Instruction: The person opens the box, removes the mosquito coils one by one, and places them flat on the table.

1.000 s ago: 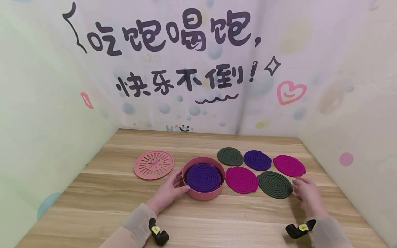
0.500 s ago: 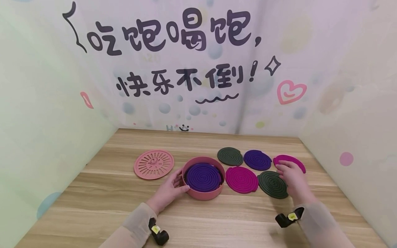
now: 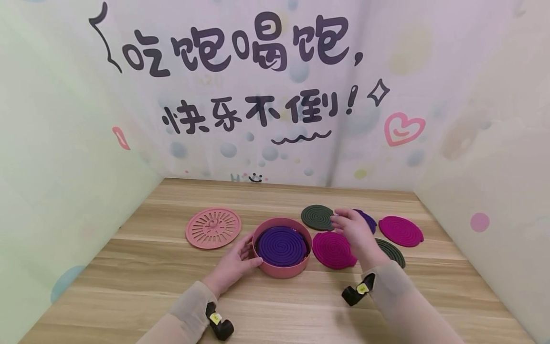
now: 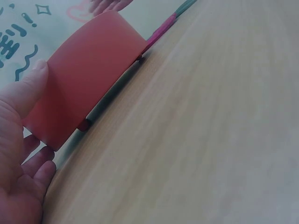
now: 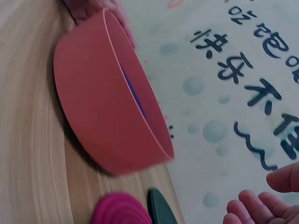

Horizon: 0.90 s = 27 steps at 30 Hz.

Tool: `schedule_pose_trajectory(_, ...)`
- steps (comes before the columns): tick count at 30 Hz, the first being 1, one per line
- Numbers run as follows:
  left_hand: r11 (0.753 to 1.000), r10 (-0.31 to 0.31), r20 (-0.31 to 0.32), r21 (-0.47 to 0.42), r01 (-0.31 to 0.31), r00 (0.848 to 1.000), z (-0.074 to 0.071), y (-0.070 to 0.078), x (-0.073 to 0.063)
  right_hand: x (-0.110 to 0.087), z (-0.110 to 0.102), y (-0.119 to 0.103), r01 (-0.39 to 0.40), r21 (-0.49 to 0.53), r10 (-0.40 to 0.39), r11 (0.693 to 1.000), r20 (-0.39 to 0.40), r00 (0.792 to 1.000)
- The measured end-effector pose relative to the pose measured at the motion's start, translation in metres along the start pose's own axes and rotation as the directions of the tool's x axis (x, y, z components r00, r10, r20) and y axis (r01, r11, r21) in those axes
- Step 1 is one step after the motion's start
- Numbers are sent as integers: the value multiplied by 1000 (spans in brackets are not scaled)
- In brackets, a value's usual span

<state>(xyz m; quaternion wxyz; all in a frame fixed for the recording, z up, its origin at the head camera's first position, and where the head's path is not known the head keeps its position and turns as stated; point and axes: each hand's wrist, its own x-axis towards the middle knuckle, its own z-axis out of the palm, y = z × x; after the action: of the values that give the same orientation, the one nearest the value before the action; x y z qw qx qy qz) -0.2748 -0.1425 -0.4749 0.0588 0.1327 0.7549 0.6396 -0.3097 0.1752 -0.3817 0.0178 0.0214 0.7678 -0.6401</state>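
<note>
My left hand (image 3: 232, 267) grips the left side of a round pink box (image 3: 285, 271), thumb against its near wall. In the left wrist view the fingers lie along the box's side. A purple mosquito coil (image 3: 281, 246) lies inside the box. My right hand (image 3: 358, 234), holding nothing, hovers over the coils to the right with loosely bent fingers. Under and around it lie a magenta coil (image 3: 334, 249), a green coil (image 3: 317, 217), a partly hidden purple coil (image 3: 368, 220) and another green coil (image 3: 393, 253), mostly covered by my hand and wrist.
A slotted pink lid (image 3: 213, 227) lies flat on the wooden table (image 3: 275, 310), behind and left of the box. Another magenta coil (image 3: 401, 231) is at the far right. Printed cloth walls (image 3: 258, 157) stand behind and at both sides.
My right hand has moved left from the far-right coils, passing over the magenta and green ones to above the purple one. My left hand and the box have stayed put.
</note>
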Motion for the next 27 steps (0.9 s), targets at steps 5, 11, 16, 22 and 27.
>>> schedule_pose_trajectory(5, 1000, 10, 0, 0, -10, 1000, 0, 1, 0, 1, 29, -6, 13, 18, -14, 1000, 50, 999)
schedule_pose_trajectory(11, 1000, 12, 2, -4, -12, 1000, 0, 1, 0, 7, 54, -7, 20, 17, -21, 1000, 73, 997)
schedule_pose_trajectory(16, 1000, 14, 1, -11, -14, 1000, 0, 0, 0, 10, 68, -4, 17, 11, -18, 1000, 91, 996)
schedule_pose_trajectory(22, 1000, 15, 3, -9, -15, 1000, 0, -1, 0, 14, 79, 2, 11, -38, -8, 999, 93, 996)
schedule_pose_trajectory(27, 1000, 12, -1, -11, -12, 1000, 1, -1, 0, 13, 86, 5, 32, -153, -18, 988, 92, 996)
